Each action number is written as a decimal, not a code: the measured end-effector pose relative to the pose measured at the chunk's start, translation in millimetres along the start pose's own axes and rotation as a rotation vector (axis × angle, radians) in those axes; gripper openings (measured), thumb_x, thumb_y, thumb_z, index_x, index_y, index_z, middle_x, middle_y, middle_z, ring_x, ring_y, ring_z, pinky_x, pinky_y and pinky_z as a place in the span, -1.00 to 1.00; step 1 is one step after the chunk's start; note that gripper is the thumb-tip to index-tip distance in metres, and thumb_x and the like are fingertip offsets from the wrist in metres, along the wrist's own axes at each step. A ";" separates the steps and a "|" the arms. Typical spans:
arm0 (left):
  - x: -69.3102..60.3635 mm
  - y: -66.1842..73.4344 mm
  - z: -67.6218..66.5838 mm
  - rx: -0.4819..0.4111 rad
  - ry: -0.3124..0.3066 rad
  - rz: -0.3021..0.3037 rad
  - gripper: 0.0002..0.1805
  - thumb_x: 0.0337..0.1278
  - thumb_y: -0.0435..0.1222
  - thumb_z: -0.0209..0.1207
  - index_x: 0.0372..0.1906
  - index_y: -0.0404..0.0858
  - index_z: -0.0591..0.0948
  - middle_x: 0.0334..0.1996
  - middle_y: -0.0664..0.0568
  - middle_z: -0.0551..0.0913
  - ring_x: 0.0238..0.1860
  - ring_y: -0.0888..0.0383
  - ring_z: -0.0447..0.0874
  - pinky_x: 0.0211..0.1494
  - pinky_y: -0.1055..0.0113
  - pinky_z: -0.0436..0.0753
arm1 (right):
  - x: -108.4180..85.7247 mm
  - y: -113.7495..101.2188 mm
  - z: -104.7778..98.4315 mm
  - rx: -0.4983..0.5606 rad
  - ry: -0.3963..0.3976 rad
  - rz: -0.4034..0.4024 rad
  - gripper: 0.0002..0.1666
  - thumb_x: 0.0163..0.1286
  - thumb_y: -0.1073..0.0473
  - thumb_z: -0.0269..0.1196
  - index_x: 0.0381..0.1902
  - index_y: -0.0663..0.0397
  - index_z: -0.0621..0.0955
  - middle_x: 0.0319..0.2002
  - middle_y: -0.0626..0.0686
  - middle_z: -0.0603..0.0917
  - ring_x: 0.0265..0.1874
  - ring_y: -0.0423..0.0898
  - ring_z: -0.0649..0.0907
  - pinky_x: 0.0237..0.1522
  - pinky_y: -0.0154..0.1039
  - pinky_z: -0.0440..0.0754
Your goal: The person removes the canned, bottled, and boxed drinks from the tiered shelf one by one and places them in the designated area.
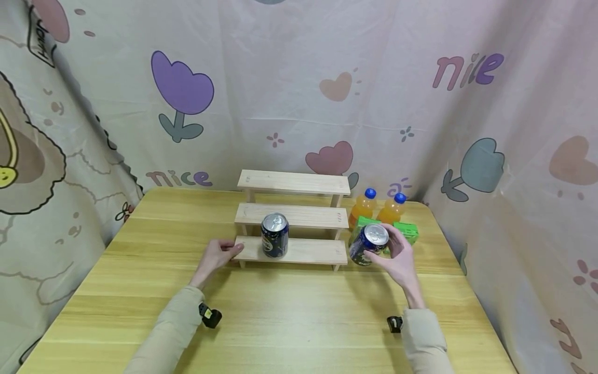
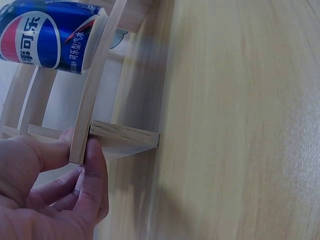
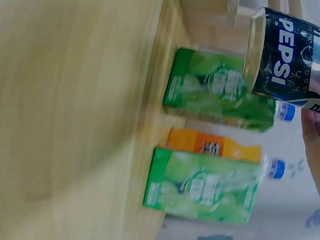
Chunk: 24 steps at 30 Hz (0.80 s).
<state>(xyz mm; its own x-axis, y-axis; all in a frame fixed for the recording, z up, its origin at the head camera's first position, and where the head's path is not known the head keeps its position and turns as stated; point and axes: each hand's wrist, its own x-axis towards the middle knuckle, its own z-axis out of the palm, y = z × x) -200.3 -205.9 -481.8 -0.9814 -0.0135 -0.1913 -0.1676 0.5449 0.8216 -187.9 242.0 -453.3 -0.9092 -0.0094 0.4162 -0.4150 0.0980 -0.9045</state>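
A three-tier wooden rack (image 1: 317,251) stands near the back of the table, and a blue Pepsi can (image 1: 274,236) is upright on its lowest step. My left hand (image 1: 218,257) pinches the left end of that step between thumb and fingers; the left wrist view shows the grip on the board's end (image 2: 80,145). My right hand (image 1: 397,257) holds a second, dark Pepsi can (image 1: 366,244) by its sides, just right of the rack. In the right wrist view this can (image 3: 285,57) appears raised off the table, and only a little of the hand shows.
Behind the right hand stand two green juice cartons (image 3: 202,185) and two orange drink bottles (image 1: 362,205) with blue caps. A printed curtain (image 1: 280,78) hangs along the table's back and sides. The wooden table (image 1: 289,322) stretches forward of the rack.
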 end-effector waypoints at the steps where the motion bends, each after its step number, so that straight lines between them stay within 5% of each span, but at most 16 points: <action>1: 0.1 0.0 0.1 -0.001 0.001 -0.001 -0.41 0.39 -0.12 0.21 0.18 -0.60 0.52 0.06 -0.46 0.66 0.03 -0.23 0.70 0.15 -0.03 0.67 | -0.9 0.5 -3.1 0.000 0.013 0.004 -0.04 -0.15 0.73 0.40 0.29 0.54 0.35 0.10 -0.25 0.63 0.14 -0.37 0.59 0.29 -0.57 0.45; 14: 0.0 0.3 0.6 -0.013 0.003 -0.009 -0.42 0.39 -0.11 0.21 0.19 -0.58 0.53 0.07 -0.44 0.67 0.03 -0.20 0.70 0.14 0.00 0.67 | -12.8 6.5 -37.6 -0.067 0.225 0.161 -0.02 -0.15 0.74 0.41 0.32 0.44 0.39 0.06 -0.27 0.62 0.09 -0.36 0.58 0.22 -0.63 0.46; 24: -1.4 0.8 0.2 -0.003 0.005 0.009 -0.43 0.39 -0.12 0.20 0.16 -0.59 0.54 0.04 -0.45 0.67 0.02 -0.22 0.69 0.12 -0.02 0.68 | -21.5 10.8 -59.1 -0.250 0.253 0.285 -0.03 -0.03 0.58 0.49 0.37 0.32 0.37 0.06 -0.38 0.52 0.09 -0.47 0.51 0.14 -0.73 0.43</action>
<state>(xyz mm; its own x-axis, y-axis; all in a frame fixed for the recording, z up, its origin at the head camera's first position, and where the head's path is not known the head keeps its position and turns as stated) -199.1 -205.2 -481.0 -0.9834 -0.0127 -0.1812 -0.1590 0.5424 0.8249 -170.9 302.1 -466.5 -0.9366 0.2935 0.1912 -0.1003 0.2984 -0.9492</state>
